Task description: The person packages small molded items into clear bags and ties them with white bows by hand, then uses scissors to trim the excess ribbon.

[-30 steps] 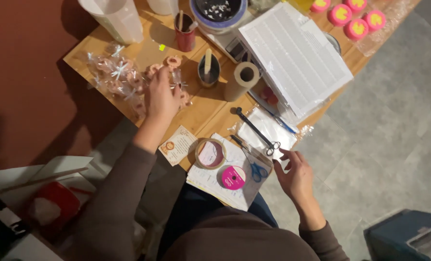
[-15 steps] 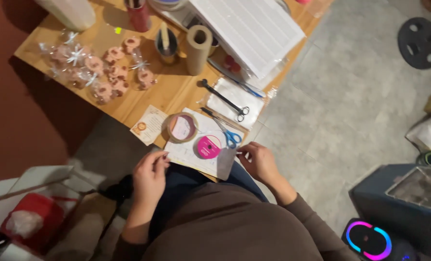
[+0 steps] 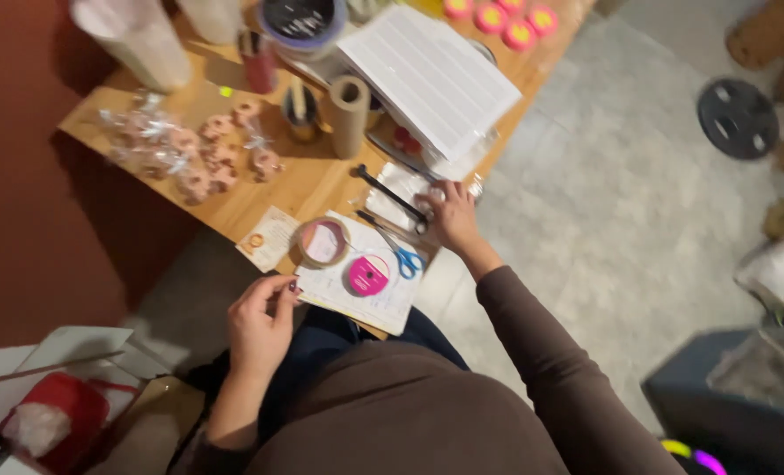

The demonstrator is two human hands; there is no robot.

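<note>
My left hand (image 3: 258,324) hovers over my lap at the near edge of the wooden table (image 3: 300,180). Its fingers are curled, with thumb and forefinger close to the corner of a white sheet (image 3: 394,303). Whether it pinches anything is unclear. On that sheet lie a pink ribbon spool (image 3: 368,274), a tape ring (image 3: 323,242) and blue-handled scissors (image 3: 407,259). My right hand (image 3: 451,217) rests at the table's right edge, fingers spread on clear plastic packets (image 3: 390,186) beside a black tool (image 3: 390,195).
A cardboard tube (image 3: 350,114), a stack of lined white paper (image 3: 427,75) and small pink wrapped pieces (image 3: 209,158) sit farther back. A small card (image 3: 269,237) lies near the edge. Grey floor is to the right, with a dark bin (image 3: 726,396); red stuff is at lower left.
My right hand went from my lap up to the packets at the table's right edge. My left hand stayed low by the sheet's corner. The camera view shifted.
</note>
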